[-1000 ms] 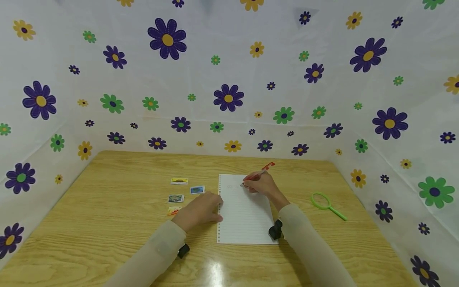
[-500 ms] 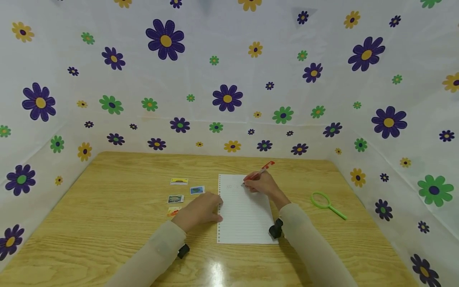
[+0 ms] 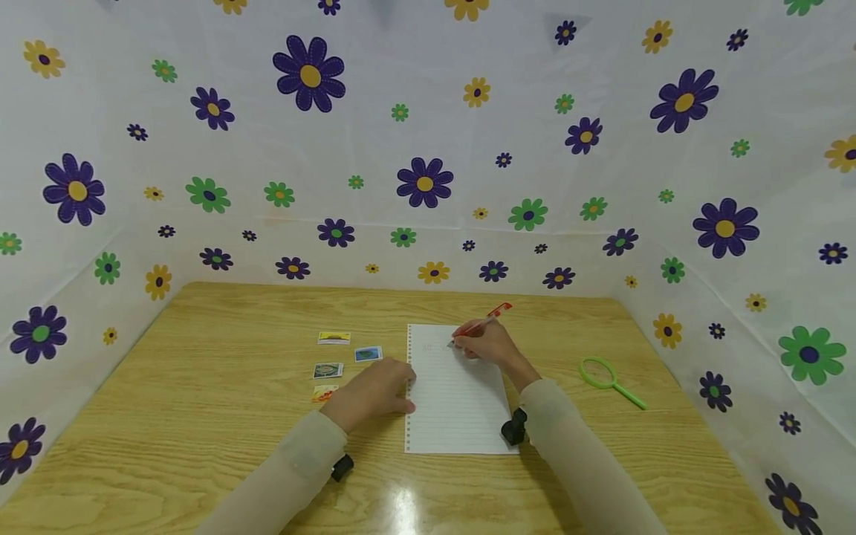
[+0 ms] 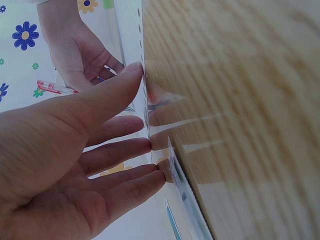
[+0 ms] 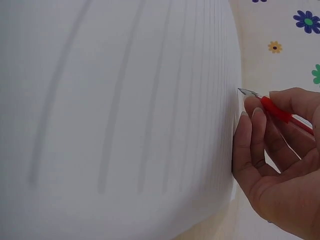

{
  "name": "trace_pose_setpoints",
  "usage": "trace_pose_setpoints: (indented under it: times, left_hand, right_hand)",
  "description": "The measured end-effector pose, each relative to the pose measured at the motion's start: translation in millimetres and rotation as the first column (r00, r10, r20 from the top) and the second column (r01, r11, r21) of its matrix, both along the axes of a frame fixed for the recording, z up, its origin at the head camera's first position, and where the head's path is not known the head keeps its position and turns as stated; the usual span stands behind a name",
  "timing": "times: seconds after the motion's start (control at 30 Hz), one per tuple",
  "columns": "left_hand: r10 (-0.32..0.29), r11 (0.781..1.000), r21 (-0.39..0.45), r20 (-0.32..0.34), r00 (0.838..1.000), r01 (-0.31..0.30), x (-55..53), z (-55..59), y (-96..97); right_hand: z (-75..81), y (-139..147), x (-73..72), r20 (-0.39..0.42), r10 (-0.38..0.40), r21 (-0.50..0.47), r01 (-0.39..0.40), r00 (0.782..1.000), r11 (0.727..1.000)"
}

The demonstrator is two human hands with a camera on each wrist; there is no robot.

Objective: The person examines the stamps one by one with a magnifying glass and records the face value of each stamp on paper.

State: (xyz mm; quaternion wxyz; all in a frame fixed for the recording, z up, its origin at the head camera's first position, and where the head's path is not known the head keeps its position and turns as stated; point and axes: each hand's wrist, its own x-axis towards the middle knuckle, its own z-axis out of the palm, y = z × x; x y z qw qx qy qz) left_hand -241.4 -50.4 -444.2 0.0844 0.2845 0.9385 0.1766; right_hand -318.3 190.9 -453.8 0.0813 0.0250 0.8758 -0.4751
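A lined sheet of paper (image 3: 455,409) with punched holes down its left edge lies on the wooden table. In my right hand (image 3: 491,346) I pinch a red pen (image 3: 483,322), its tip at the upper part of the sheet beside some faint writing. The right wrist view shows the pen's red grip (image 5: 276,110) between thumb and fingers. My left hand (image 3: 371,394) rests at the sheet's left edge, fingertips touching it. Extended, slightly bent fingers (image 4: 120,155) appear in the left wrist view, with nothing held.
Left of the sheet lie several small picture cards: a yellow one (image 3: 334,338), a blue one (image 3: 368,354), a greenish one (image 3: 328,370) and a red-yellow one (image 3: 325,394) partly behind my left hand. A green magnifying glass (image 3: 615,385) lies at right. Flower-printed cloth (image 3: 428,134) surrounds the table.
My right hand and the pen have shifted only slightly at the same line of the sheet. The left hand has stayed in place.
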Motion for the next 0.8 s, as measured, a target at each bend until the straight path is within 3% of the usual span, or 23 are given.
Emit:
trace_pose_setpoints:
  times: [0.3,0.53,0.67,0.8]
  left_hand:
    - [0.008,1.0,-0.001,0.001,1.0,-0.008,0.2,-0.4,-0.1]
    - [0.0,1.0,0.012,0.012,1.0,0.0,1.2,0.4,-1.0]
    - [-0.004,1.0,0.014,0.005,1.0,0.004,0.8,0.2,-1.5]
    - [0.005,1.0,0.012,0.009,1.0,-0.005,0.7,-0.4,-1.5]
  right_hand:
    - [0.4,1.6,1.9,-0.006,-0.001,-0.017,0.001,1.0,1.0]
    - [2.7,12.5,6.2,-0.046,0.059,-0.056,-0.061,0.997,0.997]
    - [8.6,21.9,10.2,-0.088,0.106,0.0,-0.107,0.99,0.994]
    - [14.6,30.9,15.6,-0.146,0.16,0.123,-0.143,0.976,0.982]
